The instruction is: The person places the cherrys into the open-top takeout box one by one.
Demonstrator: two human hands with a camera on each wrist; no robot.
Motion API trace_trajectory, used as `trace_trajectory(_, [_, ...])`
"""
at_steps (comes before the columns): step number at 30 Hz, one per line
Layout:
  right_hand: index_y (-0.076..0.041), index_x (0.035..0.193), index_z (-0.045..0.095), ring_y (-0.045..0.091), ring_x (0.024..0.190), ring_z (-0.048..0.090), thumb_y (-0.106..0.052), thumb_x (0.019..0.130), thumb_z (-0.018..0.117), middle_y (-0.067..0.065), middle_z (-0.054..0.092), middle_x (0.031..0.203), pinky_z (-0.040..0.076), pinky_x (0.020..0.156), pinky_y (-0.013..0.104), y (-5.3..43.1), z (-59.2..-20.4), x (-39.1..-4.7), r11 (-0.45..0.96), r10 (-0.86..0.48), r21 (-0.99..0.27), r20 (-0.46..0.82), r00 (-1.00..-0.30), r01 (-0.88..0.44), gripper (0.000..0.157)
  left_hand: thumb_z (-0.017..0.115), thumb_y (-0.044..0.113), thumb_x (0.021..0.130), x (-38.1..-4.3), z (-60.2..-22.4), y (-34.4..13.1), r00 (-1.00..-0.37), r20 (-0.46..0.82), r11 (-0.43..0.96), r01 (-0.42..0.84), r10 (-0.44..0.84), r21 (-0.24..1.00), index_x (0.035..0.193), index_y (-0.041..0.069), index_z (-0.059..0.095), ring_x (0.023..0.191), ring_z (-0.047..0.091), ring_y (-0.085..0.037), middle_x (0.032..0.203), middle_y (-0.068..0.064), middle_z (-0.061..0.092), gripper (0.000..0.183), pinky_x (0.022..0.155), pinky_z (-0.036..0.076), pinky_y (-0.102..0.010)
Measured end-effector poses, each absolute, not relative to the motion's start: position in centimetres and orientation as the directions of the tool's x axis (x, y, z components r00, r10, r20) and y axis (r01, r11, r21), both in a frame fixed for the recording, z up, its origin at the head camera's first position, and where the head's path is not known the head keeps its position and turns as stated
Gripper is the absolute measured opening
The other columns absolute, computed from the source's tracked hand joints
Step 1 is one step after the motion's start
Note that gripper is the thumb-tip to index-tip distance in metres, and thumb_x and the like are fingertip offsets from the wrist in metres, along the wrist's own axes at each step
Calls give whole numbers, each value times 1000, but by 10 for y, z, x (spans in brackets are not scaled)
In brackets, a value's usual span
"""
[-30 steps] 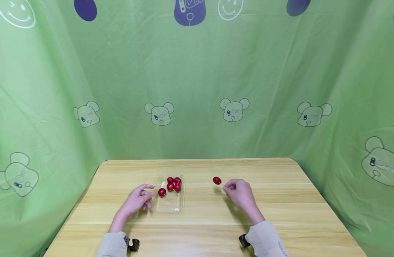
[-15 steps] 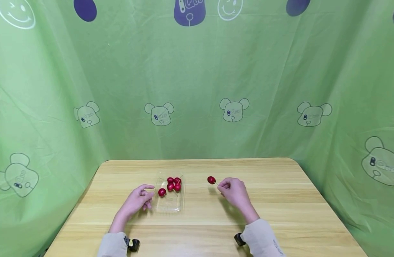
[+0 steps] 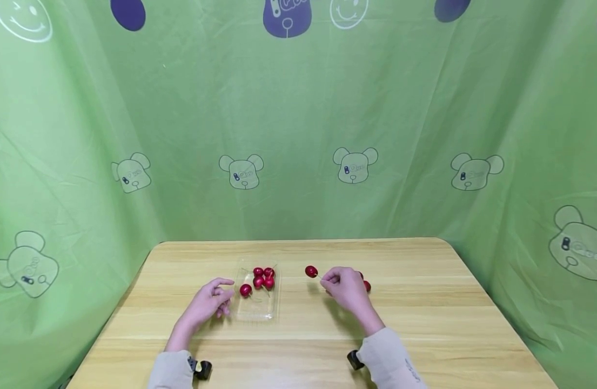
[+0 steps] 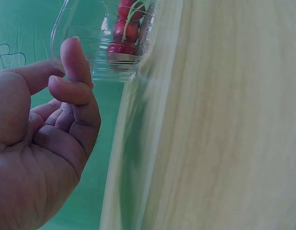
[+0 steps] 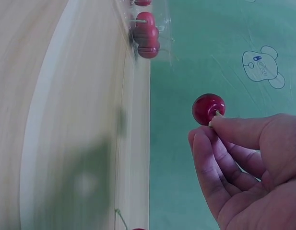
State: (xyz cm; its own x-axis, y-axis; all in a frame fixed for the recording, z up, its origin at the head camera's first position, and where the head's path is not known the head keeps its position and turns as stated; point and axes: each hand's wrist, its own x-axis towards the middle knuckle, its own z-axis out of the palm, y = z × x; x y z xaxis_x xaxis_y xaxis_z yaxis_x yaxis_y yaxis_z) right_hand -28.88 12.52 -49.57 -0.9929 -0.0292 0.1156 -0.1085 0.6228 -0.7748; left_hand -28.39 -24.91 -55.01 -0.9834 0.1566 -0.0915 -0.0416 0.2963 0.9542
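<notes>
In the head view my right hand (image 3: 348, 287) pinches the stem of a dark red cherry (image 3: 311, 272) between thumb and forefinger, above the table. The right wrist view shows this cherry (image 5: 208, 109) just past the fingertips. Over to the left is a clear plastic tray (image 3: 256, 314) with several stemmed cherries (image 3: 258, 282), mostly toward its far end. My left hand (image 3: 209, 302) is beside the tray's left wall, fingers relaxed and fingertips right at the rim. Seen from the left wrist, the hand (image 4: 56, 115) overlaps the tray's corner (image 4: 97, 62).
More cherries (image 3: 367, 286) lie on the table just right of my right hand, partly hidden by it. The wooden table (image 3: 298, 351) ends at a green curtain (image 3: 298, 216) along the back and both sides.
My right hand has moved left toward the tray with the cherry. Cherries to its right, hidden before, now show. The left hand and the tray have stayed put.
</notes>
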Motion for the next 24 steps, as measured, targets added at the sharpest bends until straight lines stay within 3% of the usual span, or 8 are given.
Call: trace_trajectory(24, [-4,90,75,14,65,66,-8,89,79,3,70,76,57,61,26,89,-486,-296,573,-114,-806,102,-988,-149,5,64,16,102,-285,-551,-249,-984,-94,306,-44,150,951,143,0,52,65,66,-20,91,-21,67,46,54,52,-25])
